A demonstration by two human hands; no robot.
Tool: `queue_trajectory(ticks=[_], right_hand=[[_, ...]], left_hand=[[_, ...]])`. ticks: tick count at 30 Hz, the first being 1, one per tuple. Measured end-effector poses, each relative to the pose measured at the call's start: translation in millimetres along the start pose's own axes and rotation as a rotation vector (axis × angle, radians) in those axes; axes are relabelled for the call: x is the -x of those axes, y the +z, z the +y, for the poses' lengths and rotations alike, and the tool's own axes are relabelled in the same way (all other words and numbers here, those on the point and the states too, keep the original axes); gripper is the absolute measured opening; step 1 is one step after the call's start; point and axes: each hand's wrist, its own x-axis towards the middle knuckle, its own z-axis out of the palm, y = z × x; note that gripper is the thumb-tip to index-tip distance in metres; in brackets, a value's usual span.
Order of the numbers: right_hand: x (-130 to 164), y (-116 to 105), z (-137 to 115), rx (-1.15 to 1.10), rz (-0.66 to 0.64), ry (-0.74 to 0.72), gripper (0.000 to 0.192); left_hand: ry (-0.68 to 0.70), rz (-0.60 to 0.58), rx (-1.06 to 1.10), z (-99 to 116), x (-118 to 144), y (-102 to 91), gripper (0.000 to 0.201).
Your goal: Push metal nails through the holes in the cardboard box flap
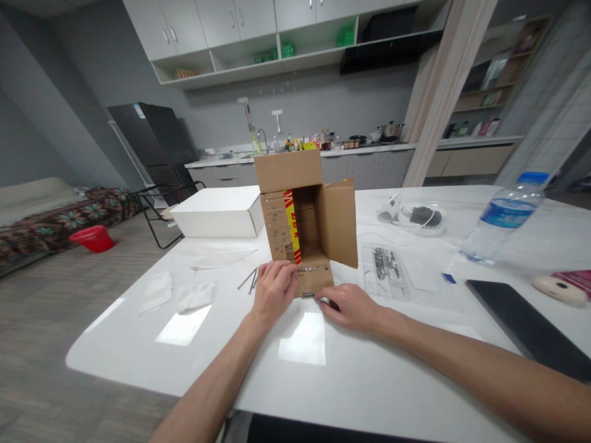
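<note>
The lone head view looks forward and slightly down across the desk [295,387] from its six o'clock side. The box [307,224] sits close, mid-view; the bottle [505,215] stands near at three, the bucket [92,239] farther at nine, cabinets [256,18] far off at twelve.

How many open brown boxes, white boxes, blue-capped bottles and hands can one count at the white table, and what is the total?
Open brown cardboard box: 1
White box: 1
Blue-capped plastic bottle: 1
Left hand and right hand: 2
Total: 5
</note>
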Motion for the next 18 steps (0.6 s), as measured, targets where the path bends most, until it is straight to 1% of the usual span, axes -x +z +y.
queue_trajectory(ticks=[2,7,11,18], right_hand=[[0.0,0.5,0.7,0.002,0.003,-0.003,0.025],[0.2,0.5,1.1,0.012,0.009,-0.004,0.023],[0.1,0.2,1.0,0.009,0.005,-0.003,0.023],[-0.1,-1.0,0.8,0.0,0.0,-0.002,0.024]], left_hand=[[-0.008,-0.028,0.022,-0.9,0.8,0.8,0.015],[0.021,-0.151,0.093,-2.2,2.2,2.8,0.013],[0.041,-0.191,0.126,-1.6,2.2,3.6,0.013],[0.031,-0.263,0.161,-0.1,1.5,2.6,0.012]])
